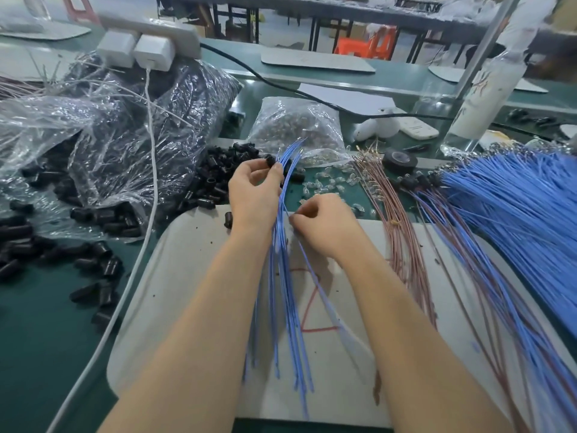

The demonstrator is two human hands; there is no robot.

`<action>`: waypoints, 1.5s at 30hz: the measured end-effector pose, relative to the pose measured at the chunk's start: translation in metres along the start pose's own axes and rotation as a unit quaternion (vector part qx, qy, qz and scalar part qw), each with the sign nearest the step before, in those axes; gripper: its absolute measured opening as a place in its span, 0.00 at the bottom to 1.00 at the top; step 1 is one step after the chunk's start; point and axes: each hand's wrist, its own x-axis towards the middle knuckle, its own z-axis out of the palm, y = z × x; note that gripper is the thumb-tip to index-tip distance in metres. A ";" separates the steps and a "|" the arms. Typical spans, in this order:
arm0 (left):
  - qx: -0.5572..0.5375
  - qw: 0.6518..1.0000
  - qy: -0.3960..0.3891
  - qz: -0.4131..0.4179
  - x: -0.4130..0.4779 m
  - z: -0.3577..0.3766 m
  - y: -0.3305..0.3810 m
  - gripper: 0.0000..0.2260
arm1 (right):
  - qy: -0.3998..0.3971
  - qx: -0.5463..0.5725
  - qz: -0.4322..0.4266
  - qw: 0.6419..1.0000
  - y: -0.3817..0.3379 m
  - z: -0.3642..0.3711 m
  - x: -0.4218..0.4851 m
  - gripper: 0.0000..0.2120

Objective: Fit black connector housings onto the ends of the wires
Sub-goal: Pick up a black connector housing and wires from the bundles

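Nearest, the tails of the blue wires [288, 307] fan down over a pale work mat [187, 276] marked with red lines. Higher on the mat, the right hand [324, 220] has its fingers curled, its fingertips pinching one strand of that bundle, though blur hides the exact contact. Just beyond it, the left hand [253, 192] is also curled. Its thumb and fingertips pinch a black connector housing [270, 160] right beside the upper wire ends, which rise past the hand. Whether the left hand also clamps the bundle I cannot tell.

The step in hand looks like feeding one wire end into that housing. To do it well, the right hand should separate a single strand, grip it close to the tip so it does not buckle, line it up with the housing's opening, and push straight in until it seats. The left hand should keep the housing from turning.

Behind the hands, loose black housings [212, 182] lie heaped on the green bench [46, 339], spilling from a crinkled clear bag [125, 135]. A smaller bag of clear parts [296, 126] sits farther back. To the right lie pinkish wires [402, 220] and a thick blue wire bundle [515, 207].
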 end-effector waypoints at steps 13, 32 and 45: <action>-0.027 0.994 -0.017 -0.103 0.004 0.005 -0.007 0.04 | -0.019 -0.134 -0.022 0.991 -0.002 0.015 0.003 0.12; 0.159 0.982 -0.086 -0.058 -0.003 0.008 -0.003 0.07 | -0.065 0.676 -0.090 0.728 0.041 -0.093 -0.008 0.10; 0.175 0.907 -0.383 0.012 -0.028 0.013 0.006 0.04 | 0.262 0.637 -0.003 0.725 0.042 -0.065 0.000 0.09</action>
